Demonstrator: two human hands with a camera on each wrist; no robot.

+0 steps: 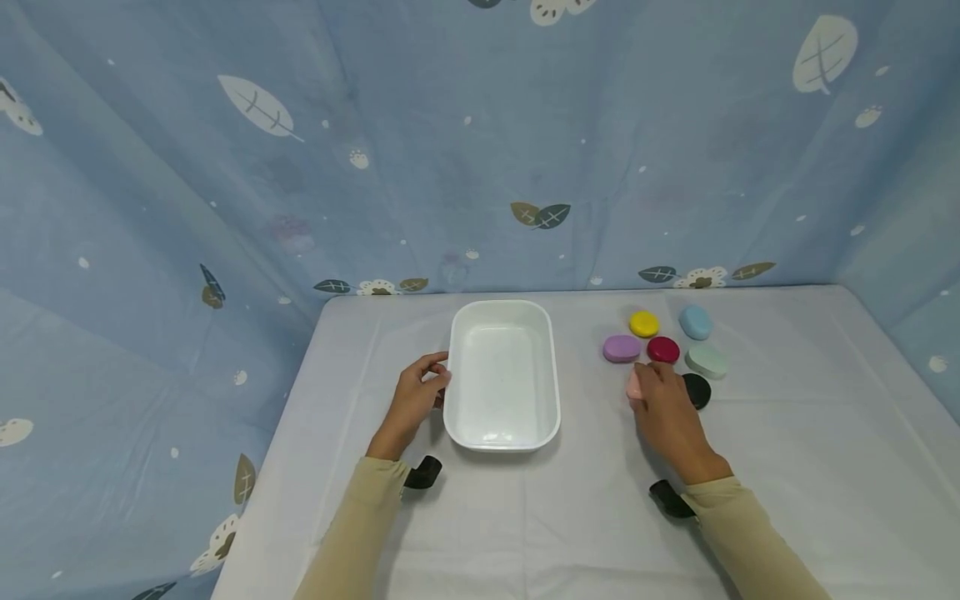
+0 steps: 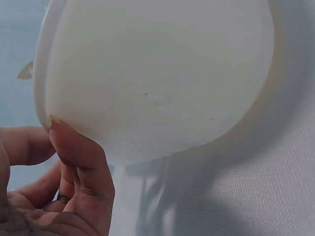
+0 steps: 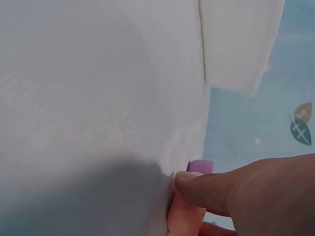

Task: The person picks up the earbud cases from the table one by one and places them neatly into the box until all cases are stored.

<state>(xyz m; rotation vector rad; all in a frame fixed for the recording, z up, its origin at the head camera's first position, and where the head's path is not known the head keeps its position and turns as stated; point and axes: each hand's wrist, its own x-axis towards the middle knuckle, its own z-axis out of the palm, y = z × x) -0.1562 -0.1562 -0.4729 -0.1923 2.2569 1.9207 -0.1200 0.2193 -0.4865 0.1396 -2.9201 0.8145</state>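
A white rectangular tray [image 1: 501, 446] stands left of centre on the table. My left hand [image 1: 412, 400] is at its left side; in the left wrist view the thumb and index finger pinch the rim of the tray [image 2: 162, 73]. To the right, my right hand [image 1: 670, 423] grips a pink soap bar [image 1: 633, 386], mostly covered by the fingers. In the right wrist view the thumb presses on the pink soap bar [image 3: 184, 216]. Around this hand lie soap bars: purple [image 1: 622, 348], yellow [image 1: 644, 323], red [image 1: 663, 349], blue [image 1: 696, 322], mint green [image 1: 707, 361] and black [image 1: 697, 390].
A white cloth covers the table [image 1: 525, 525]. Blue patterned curtain [image 1: 420, 150] hangs behind the table's back edge and along both sides. Black wrist straps [image 1: 423, 472] show at the sleeve cuffs. The tray and the soap bars stand apart, with white cloth between them.
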